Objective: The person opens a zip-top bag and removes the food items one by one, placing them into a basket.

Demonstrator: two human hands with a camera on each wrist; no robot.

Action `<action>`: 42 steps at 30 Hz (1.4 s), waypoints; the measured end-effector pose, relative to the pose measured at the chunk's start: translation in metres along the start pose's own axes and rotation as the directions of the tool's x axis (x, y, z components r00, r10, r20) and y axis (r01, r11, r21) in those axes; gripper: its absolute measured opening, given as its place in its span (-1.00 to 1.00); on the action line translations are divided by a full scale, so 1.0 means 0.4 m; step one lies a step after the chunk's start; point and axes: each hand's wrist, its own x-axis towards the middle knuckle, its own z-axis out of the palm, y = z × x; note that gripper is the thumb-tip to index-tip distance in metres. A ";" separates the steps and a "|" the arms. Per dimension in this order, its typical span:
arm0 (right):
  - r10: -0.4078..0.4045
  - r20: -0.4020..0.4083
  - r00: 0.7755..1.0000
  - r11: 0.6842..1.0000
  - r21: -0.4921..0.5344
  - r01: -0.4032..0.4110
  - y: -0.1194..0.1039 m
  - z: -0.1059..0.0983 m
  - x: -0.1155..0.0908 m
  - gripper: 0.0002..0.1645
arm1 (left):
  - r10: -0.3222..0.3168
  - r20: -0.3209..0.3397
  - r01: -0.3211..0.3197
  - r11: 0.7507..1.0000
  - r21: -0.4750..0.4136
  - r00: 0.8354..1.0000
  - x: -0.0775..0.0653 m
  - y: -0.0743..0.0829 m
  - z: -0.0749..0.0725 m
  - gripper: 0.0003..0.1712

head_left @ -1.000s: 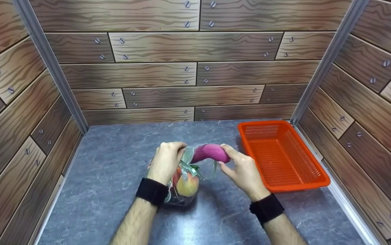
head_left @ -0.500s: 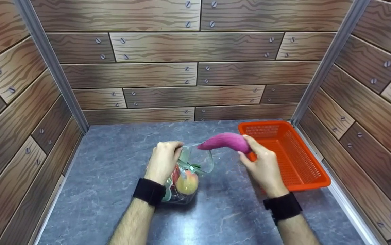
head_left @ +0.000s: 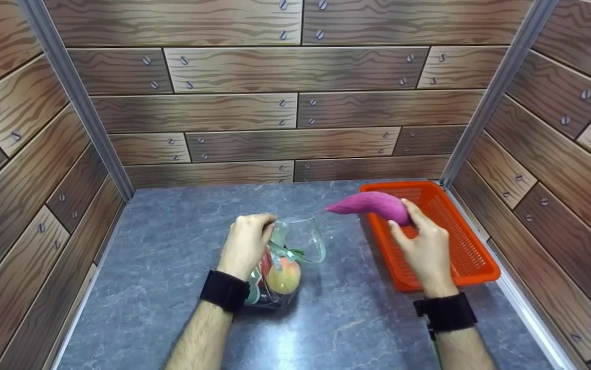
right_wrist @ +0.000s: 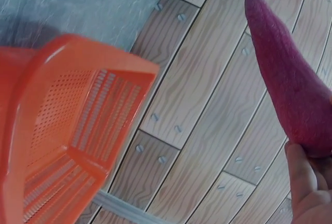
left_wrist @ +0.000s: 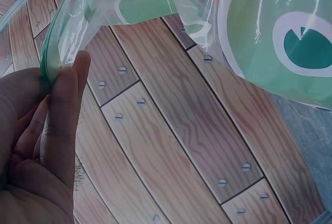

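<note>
In the head view my right hand [head_left: 426, 249] grips the thick end of a purple sweet potato [head_left: 370, 204], thumb and fingers on either side. Its thin tip points left, and it hangs in the air over the left rim of the orange basket [head_left: 393, 270]. My left hand [head_left: 248, 239] pinches the rim of a clear zip bag [head_left: 303, 236] with a green print, seen close up as the green zip edge [left_wrist: 47, 60] in the left wrist view. The bag's mouth gapes to the right. Inside lie a yellow-red round fruit [head_left: 283, 276], something red and a bit of green.
The orange basket stands at the right back of the grey table [head_left: 172, 288], near the side wall. Wood-patterned walls [head_left: 244, 110] close in the back, left and right. The bag rests on the table left of the basket.
My right hand has drawn the sweet potato out of the bag's mouth and carried it right, to the basket. The left hand stays at the bag's rim.
</note>
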 end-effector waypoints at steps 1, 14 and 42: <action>0.021 -0.004 1.000 1.000 -0.004 -0.021 0.005 -0.004 0.001 -0.34 | -0.002 -0.001 0.002 1.000 0.001 1.000 -0.001 -0.001 0.000 -0.84; 0.197 -0.070 0.978 0.977 -0.067 -0.201 0.099 -0.045 -0.012 -0.33 | 0.016 -0.027 -0.016 1.000 0.011 1.000 -0.004 -0.006 0.003 -0.86; 0.282 -0.014 0.959 0.927 -0.252 -0.276 0.211 -0.012 -0.079 -0.35 | 0.011 -0.017 -0.011 1.000 0.010 1.000 -0.014 0.002 0.007 -0.86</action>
